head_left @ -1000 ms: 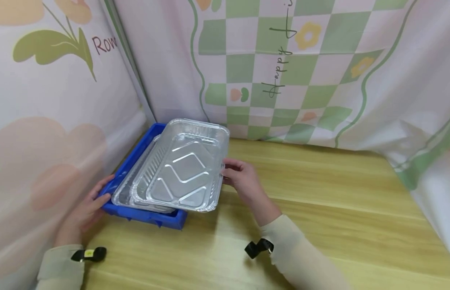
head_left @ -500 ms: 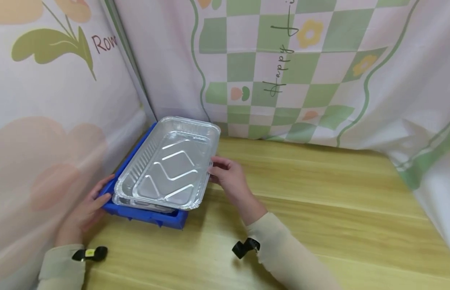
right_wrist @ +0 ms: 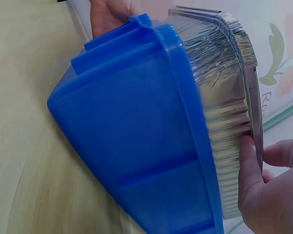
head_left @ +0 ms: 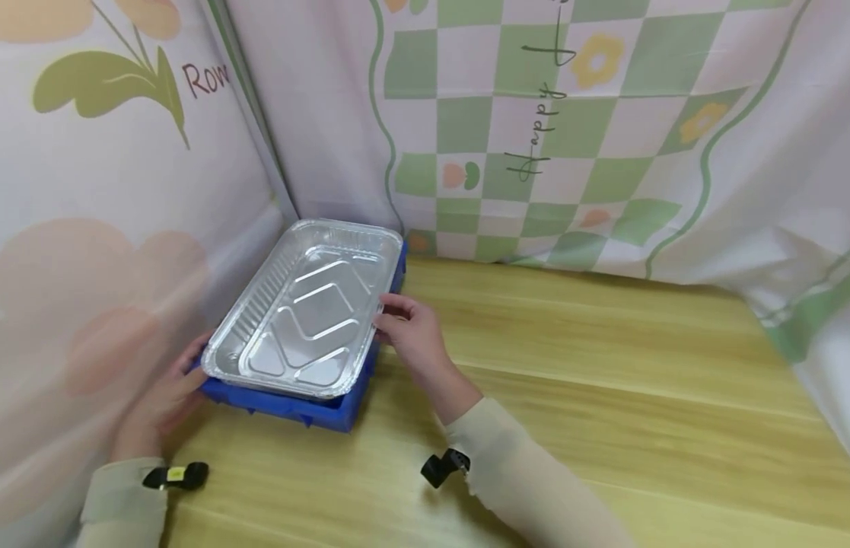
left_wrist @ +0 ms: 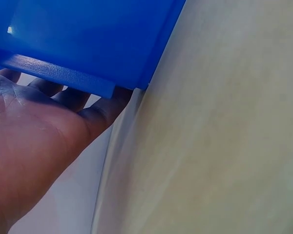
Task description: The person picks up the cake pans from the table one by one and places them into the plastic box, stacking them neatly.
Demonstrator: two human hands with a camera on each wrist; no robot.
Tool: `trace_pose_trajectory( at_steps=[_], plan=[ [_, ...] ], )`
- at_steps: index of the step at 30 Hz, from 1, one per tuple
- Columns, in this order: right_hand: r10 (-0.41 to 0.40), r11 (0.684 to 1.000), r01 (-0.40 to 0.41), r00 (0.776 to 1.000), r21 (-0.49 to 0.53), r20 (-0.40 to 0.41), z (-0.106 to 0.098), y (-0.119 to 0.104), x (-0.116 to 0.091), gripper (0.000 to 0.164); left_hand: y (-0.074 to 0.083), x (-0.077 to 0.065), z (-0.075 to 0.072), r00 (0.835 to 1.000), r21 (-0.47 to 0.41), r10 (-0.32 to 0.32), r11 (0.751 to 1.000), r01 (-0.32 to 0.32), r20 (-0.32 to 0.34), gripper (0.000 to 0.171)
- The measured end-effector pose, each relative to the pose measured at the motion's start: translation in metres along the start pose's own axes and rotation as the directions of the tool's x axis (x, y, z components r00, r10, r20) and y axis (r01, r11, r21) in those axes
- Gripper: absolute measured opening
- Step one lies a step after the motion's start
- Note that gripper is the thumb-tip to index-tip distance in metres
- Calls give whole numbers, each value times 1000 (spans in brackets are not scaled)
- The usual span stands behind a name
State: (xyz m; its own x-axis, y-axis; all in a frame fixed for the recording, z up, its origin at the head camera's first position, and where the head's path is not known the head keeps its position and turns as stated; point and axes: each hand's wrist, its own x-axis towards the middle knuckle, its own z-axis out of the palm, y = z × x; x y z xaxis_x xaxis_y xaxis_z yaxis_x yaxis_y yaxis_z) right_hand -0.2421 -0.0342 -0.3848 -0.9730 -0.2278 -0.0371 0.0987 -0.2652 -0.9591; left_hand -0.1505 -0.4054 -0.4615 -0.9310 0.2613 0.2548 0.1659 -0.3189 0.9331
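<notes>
A silver foil tray (head_left: 308, 312) sits over a blue plastic bin (head_left: 288, 407) at the left of the table. Its ribbed side (right_wrist: 224, 126) stands partly above the bin's edge in the right wrist view. My right hand (head_left: 414, 331) pinches the tray's right rim between thumb and fingers. At the near left corner, my left hand (head_left: 167, 399) grips the bin. The left wrist view shows that hand's fingers (left_wrist: 107, 107) behind the lip of the bin (left_wrist: 88, 39). Whatever lies below the tray in the bin is hidden in the head view.
Printed cloth curtains stand close behind the bin, one on the left (head_left: 109, 289) and a checked one (head_left: 534, 137) at the back. The wood-grain table (head_left: 603, 380) stretches to the right. A black strap piece hangs at each wrist.
My right hand has brought the tray left and lower, over the bin. Another foil tray, seen earlier inside the bin, is now covered. My left hand has stayed at the bin's corner.
</notes>
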Motion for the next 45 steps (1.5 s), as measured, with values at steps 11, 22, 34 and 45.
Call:
trace_pose_trajectory(
  at_steps=[11,22,34,45],
  plan=[
    [4,1000,-4,999,-22,-35,11,9,9,37,1,4,2,998,-5,10,1000,-9,65,49],
    [10,990,-9,1000,-139,7,12,8,11,40,5,3,4,999,51,-30,998,28,29,51],
    [43,934,-21,997,-357,56,6,0,3,39,5,1,5,999,61,-36,998,35,12,53],
    [-74,892,124,989,-435,131,4,5,-4,22,5,1,8,1000,38,-25,999,25,11,54]
  ],
)
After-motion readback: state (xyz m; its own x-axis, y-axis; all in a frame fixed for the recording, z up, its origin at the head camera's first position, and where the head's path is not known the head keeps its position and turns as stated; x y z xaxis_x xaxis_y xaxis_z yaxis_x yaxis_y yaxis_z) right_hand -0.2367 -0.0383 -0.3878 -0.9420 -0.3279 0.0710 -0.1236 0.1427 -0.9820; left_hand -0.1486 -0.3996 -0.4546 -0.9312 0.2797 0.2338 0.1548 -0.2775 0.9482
